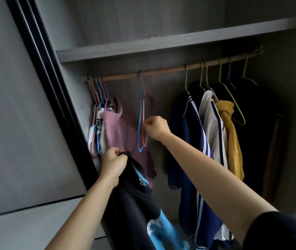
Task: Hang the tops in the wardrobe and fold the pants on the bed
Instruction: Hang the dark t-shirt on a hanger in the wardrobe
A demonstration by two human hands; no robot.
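- The wardrobe (161, 42) fills the view, seen tilted, with a wooden rail (161, 69) slanting up to the right under the shelf.
- Right of centre on the rail, a navy striped jacket (194, 141), a white top (210, 123) and a mustard hoodie (232, 138) are hung side by side, long axes running straight down.
- At the rail's left end a pink sweater (123, 134) is hung among a bunch of hangers, neck up.
- A black top (134, 204) with a light blue print is held low, just below the pink sweater, draped downward from its neckline; its length is pointed toward the lower right.
- The right arm is stretched up from the lower right, forearm bare, wrist raised.
- The left arm is raised from the bottom edge, bent slightly at the wrist.
- The left hand (114, 164) is closed in a fist, the black top's collar bunched inside it.
- The right hand (157, 128) is curled, thumb and forefinger pinched on the side wire of the red hanger (145, 123).
- That red hanger and a blue hanger (140, 130) are hung empty together mid-rail, turned edge-on, long axes vertical.
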